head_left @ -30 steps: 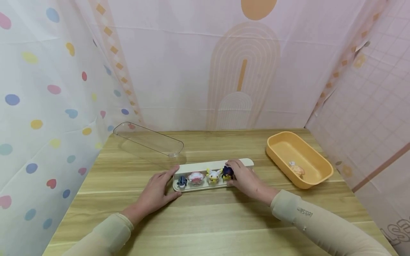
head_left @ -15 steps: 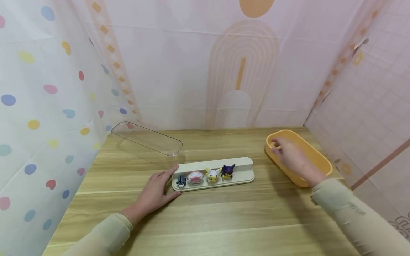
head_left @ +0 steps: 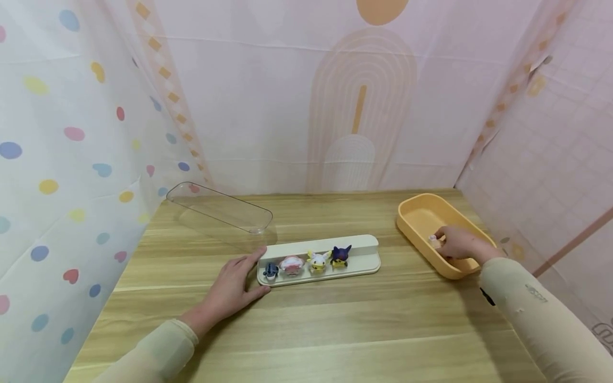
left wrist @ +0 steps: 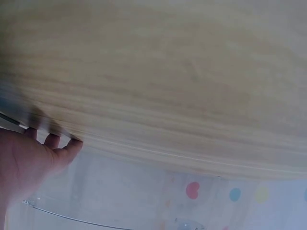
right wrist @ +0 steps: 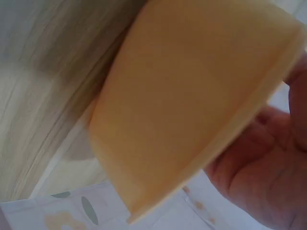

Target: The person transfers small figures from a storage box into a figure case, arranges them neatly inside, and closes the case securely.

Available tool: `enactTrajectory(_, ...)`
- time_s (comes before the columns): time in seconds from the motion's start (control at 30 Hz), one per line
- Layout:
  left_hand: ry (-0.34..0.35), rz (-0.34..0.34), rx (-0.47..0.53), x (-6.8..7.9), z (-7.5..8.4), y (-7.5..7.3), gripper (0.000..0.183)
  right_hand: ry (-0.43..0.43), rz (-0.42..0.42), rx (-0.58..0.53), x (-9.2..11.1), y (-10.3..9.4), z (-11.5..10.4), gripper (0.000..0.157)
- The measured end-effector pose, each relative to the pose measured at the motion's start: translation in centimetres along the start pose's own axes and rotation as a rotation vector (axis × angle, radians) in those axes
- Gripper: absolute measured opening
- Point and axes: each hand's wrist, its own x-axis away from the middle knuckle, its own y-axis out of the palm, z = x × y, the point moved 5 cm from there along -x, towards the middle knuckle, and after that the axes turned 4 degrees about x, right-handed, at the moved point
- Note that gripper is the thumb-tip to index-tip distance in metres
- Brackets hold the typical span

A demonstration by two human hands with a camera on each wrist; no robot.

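Note:
Resting on the table is a long cream display tray [head_left: 365, 264]. My left hand [head_left: 232, 284] holds its left end, thumb at the front edge and fingers at the back. Along the tray stand a dark blue figurine [head_left: 271, 272], a pink and white one [head_left: 291, 265], a white and yellow one [head_left: 318, 262] and a purple-eared one [head_left: 340, 256]. My right hand [head_left: 461, 243] reaches down inside an orange bin [head_left: 415, 201], fingers pinching a small pale figurine [head_left: 435, 242], partly hidden by them. In the right wrist view the bin's wall hides the fingertips.
A clear plastic cover [head_left: 220, 207] lies at the back left of the wooden table [head_left: 306, 330]. Patterned curtains [head_left: 268, 106] hang behind the table and along both sides. The bin's raised rim surrounds my right hand.
My right hand has let go of the purple-eared figurine at the tray, moved right into the orange bin and taken the pale figurine. My left hand stays at the tray's end.

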Motion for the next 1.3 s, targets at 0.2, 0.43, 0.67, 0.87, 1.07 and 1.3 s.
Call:
enactTrajectory(0.2, 0.003, 0.003, 0.005, 0.0, -0.2, 0.2, 0.098, -0.001, 0.154, 0.071, -0.9, -0.2, 0.3, 0.054)
enactTrajectory(0.43, 0.002, -0.003, 0.012, 0.0, -0.1, 0.3, 0.097, -0.068, 0.282, 0.114, -1.3, -0.3, 0.2, 0.042)
enactTrajectory(0.67, 0.003, -0.002, 0.003, -0.1, -0.3, 0.4, 0.096, -0.127, 0.275, 0.178, -1.4, -0.8, 0.2, 0.06)
enactTrajectory(0.87, 0.0, -0.003, -0.002, -0.1, -0.3, 0.4, 0.097, -0.125, 0.231, 0.268, -1.9, -0.7, 0.8, 0.046)
enactTrajectory(1.07, 0.004, 0.001, -0.001, -0.3, -0.3, 0.5, 0.097, -0.04, 0.254, 0.241, -2.1, -0.8, 1.4, 0.033)
enactTrajectory(1.3, 0.007, -0.003, -0.003, -0.3, -0.4, 0.6, 0.099, -0.146, 0.367, 0.054, -2.0, -1.0, 1.1, 0.041)
